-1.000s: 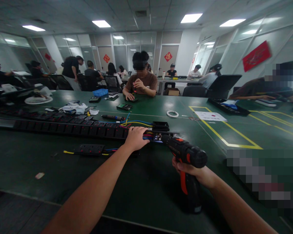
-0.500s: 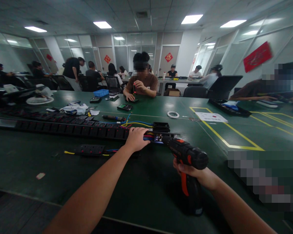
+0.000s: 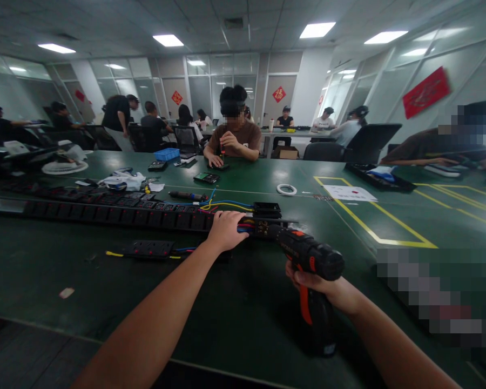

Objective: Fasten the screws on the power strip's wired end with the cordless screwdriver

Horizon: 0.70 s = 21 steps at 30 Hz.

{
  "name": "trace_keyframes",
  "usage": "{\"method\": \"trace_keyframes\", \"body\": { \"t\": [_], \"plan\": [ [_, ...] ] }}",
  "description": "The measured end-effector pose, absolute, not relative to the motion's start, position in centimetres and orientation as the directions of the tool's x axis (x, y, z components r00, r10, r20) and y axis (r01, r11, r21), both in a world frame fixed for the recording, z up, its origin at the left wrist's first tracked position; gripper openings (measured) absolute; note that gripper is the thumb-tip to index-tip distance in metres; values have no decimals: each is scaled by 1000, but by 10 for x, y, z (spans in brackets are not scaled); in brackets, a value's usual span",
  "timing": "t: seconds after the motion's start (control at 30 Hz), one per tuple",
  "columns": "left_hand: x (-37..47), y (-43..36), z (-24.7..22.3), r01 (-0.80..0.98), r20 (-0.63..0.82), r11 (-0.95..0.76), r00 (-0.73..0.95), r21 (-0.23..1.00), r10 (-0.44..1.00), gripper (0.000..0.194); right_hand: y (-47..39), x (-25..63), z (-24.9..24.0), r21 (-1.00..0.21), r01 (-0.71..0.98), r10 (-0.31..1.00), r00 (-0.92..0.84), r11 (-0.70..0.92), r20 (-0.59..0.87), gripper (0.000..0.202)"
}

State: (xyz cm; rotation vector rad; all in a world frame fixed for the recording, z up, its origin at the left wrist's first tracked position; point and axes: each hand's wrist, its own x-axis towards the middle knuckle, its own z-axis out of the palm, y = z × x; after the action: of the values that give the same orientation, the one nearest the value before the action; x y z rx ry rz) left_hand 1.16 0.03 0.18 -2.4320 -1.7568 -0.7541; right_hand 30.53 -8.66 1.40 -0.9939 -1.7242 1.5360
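Observation:
My right hand (image 3: 308, 278) is wrapped around the grip of a black and orange cordless drill (image 3: 308, 254). The drill points left, its nose up against the wired end of a long black power strip (image 3: 117, 215). My left hand (image 3: 225, 229) is closed over that strip near its right end, fingers curled over the far edge. Red, blue and yellow wires (image 3: 247, 227) show between the hand and the drill. The exact spot where the bit meets the strip is too dark to make out.
A short socket module (image 3: 152, 248) with loose wires lies in front of the strip. Behind are a screwdriver-like tool (image 3: 188, 196), a white tape roll (image 3: 287, 189) and a paper sheet (image 3: 350, 193). Across the green table (image 3: 243, 313) sits a co-worker (image 3: 235, 135) holding a screwdriver.
The bright light on the strip's wired end beside the drill's nose has gone out. Both hands and the drill stay in nearly the same place.

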Motion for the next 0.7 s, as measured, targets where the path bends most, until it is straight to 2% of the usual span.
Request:
{"method": "trace_keyframes", "body": {
  "t": [0.7],
  "plan": [
    [11, 0, 4, 901, 395, -354, 238, 252, 887, 57, -85, 307, 11, -985, 163, 871, -490, 55, -33, 47]
  ]
}}
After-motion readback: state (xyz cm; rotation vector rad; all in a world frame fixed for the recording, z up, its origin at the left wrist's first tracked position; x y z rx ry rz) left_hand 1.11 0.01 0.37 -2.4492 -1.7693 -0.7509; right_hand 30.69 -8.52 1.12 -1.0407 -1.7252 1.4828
